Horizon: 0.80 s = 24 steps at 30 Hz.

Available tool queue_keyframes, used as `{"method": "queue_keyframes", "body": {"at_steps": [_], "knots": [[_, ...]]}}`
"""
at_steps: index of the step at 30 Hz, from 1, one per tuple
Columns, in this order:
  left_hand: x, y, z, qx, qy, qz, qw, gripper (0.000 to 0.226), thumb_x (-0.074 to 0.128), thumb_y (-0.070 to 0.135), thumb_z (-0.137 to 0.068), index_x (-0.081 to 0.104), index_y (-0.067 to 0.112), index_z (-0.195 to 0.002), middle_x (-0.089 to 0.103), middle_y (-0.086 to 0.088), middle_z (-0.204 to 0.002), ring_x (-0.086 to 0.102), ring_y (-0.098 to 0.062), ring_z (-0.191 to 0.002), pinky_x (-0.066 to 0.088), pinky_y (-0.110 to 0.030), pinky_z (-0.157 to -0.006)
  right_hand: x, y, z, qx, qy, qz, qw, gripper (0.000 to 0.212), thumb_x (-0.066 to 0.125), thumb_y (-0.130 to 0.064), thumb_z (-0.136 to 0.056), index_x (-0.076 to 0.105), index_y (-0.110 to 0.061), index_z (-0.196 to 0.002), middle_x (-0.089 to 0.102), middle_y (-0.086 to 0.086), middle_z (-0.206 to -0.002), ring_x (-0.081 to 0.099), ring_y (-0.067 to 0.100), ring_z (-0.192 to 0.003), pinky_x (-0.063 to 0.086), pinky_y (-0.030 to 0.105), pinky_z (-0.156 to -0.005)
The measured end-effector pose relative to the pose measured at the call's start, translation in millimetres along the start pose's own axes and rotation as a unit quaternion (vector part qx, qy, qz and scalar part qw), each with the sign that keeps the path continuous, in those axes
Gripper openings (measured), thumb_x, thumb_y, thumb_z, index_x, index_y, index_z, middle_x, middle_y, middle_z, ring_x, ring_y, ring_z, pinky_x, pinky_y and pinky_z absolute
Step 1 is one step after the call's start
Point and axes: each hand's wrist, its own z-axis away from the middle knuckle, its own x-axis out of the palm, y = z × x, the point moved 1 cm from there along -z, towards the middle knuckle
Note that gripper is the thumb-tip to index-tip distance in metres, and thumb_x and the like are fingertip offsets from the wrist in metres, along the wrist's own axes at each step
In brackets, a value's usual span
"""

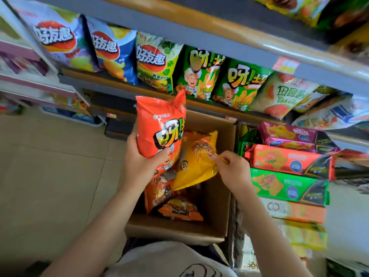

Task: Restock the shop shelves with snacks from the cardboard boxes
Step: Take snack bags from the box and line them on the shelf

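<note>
Lifting snacks out of the open brown cardboard box (217, 198) at frame centre. Left hand (139, 162) gripping a glossy orange crisp bag (157, 126); right hand (233, 170) pinching a shiny yellow foil bag (196, 162). Probably needing next: raising both toward the grey metal shelf (111, 90) above.

The scene is brightly and evenly lit, with saturated colour and only soft shadow inside the cardboard box (215, 198) and under the shelf edge (249, 56). Glare streaks the glossy shelf edge at upper right and the foil of the orange snack bag (159, 126). Wide-angle distortion bends the shelves and stretches the corners, where packets smear into blur; the centre is reasonably sharp, with slight softness on the right hand (232, 170).
</note>
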Motion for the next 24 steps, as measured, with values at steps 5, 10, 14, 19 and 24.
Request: {"method": "queue_keyframes", "body": {"at_steps": [5,10,14,19,24], "knots": [[-17.5,45.0,-21.8,0.011,-0.035,0.018,0.999,0.094,0.091,0.046,-0.048,0.048,0.035,-0.130,0.067,0.017,-0.112,0.066,0.002,-0.096,0.052,-0.017,-0.072,-83.5,-53.3,12.0,0.079,-0.071,-0.281,0.954,0.018,0.073,-0.029,-0.088,0.071,-0.015,-0.078,0.062,-0.004,-0.075,0.058,0.010,-0.074,0.044,0.029,-0.070],[-10.3,63.1,-13.4,-0.055,-0.143,0.058,0.987,0.083,0.092,0.047,-0.031,0.062,0.045,-0.108,0.073,0.007,-0.109,0.070,-0.013,-0.100,0.056,-0.034,-0.082,-110.5,-61.3,2.8,0.224,-0.057,-0.480,0.846,0.037,0.043,-0.021,-0.100,0.064,-0.001,-0.122,0.070,0.017,-0.098,0.069,0.031,-0.085,0.056,0.037,-0.068],[9.3,68.6,7.7,-0.100,-0.205,0.070,0.971,0.078,0.096,0.032,-0.038,0.061,0.037,-0.108,0.076,0.014,-0.093,0.071,-0.015,-0.096,0.054,-0.031,-0.080,-108.3,-68.7,4.4,0.284,-0.045,-0.497,0.819,0.044,0.034,-0.032,-0.105,0.060,-0.005,-0.128,0.075,0.016,-0.099,0.074,0.031,-0.086,0.061,0.037,-0.068],[36.8,66.4,29.5,-0.114,-0.231,0.040,0.965,0.063,0.089,0.020,-0.070,0.053,0.033,-0.119,0.070,0.008,-0.106,0.067,-0.009,-0.093,0.053,-0.028,-0.079,-100.9,-47.5,7.2,0.325,0.061,-0.414,0.848,0.034,0.035,-0.017,-0.108,0.058,0.005,-0.120,0.048,0.006,-0.076,0.054,0.021,-0.071,0.040,0.028,-0.055],[45.4,64.2,41.9,-0.148,-0.221,0.025,0.964,0.107,0.095,0.059,-0.035,0.047,0.038,-0.128,0.068,0.009,-0.116,0.066,-0.017,-0.106,0.050,-0.047,-0.101,-91.6,-32.7,-7.7,0.398,0.109,-0.425,0.806,0.035,0.046,-0.026,-0.103,0.059,0.001,-0.122,0.051,0.010,-0.079,0.048,0.024,-0.067,0.042,0.034,-0.061]]}}
